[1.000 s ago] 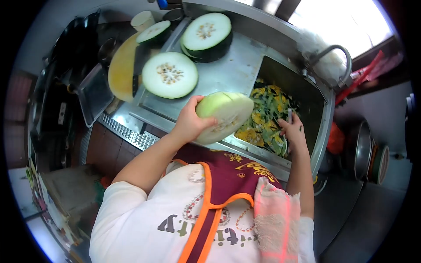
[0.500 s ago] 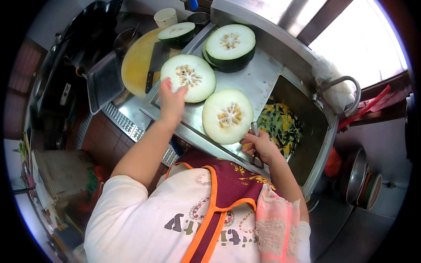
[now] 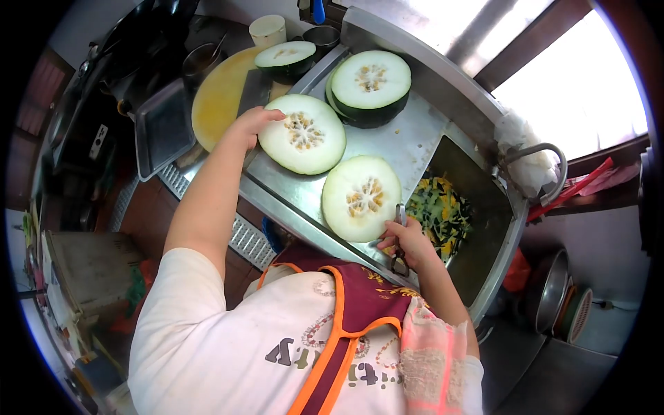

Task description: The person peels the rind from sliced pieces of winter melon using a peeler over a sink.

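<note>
left hand (image 3: pixel 254 124): gripping upper melon slice (image 3: pixel 302 138) | right hand (image 3: pixel 415 243): gripping metal peeler (image 3: pixel 400 215) | lower slice (image 3: pixel 360 198): on counter (image 3: pixel 423 114)

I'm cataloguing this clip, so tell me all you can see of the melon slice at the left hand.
The melon slice is round, with a moist-looking white face, thin green edge and tan seeds clustered centrally. It sits face up at the metal drainboard, beside another slice; whether they touch is unclear. The left hand holds its upper-left edge, thumb over the face. Its underside is hidden.
</note>
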The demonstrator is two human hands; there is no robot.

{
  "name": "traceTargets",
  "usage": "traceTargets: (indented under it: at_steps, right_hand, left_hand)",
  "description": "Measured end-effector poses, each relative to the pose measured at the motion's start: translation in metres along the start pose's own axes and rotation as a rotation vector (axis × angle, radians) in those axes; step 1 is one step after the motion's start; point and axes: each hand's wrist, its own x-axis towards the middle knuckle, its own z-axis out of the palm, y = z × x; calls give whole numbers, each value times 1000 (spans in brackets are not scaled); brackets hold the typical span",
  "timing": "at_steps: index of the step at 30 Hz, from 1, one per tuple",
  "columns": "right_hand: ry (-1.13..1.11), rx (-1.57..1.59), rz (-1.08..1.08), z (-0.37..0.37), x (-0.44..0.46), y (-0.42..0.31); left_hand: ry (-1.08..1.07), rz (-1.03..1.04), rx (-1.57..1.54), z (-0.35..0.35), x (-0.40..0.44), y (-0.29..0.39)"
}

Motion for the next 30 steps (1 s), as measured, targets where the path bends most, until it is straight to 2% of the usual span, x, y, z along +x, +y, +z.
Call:
traceTargets:
  at_steps: [5, 8, 12, 15, 18, 24, 27, 30]
  right_hand:
    - [6, 3, -5, 1, 4, 3]
    - [13, -6, 20, 0, 12, 4]
    - [29, -23, 45, 1, 16, -3]
    - [48, -5, 51, 1, 17, -7]
    - [16, -15, 60, -3, 25, -4]
    - [7, -90, 103, 0, 25, -11]
    - [-3, -97, 130, 0, 27, -17]
    - [-10, -83, 141, 1, 26, -22]
  left_hand:
    - [10, -8, 66, -2, 20, -4]
    - [28, 49, 276, -2, 20, -10]
    - [242, 43, 488, -2, 11, -13]
    - [144, 35, 176, -5, -5, -19]
    - [113, 57, 84, -18, -11, -31]
    - [236, 149, 155, -14, -29, -44]
    - [365, 226, 253, -3, -40, -49]
    - [413, 261, 196, 3, -51, -54]
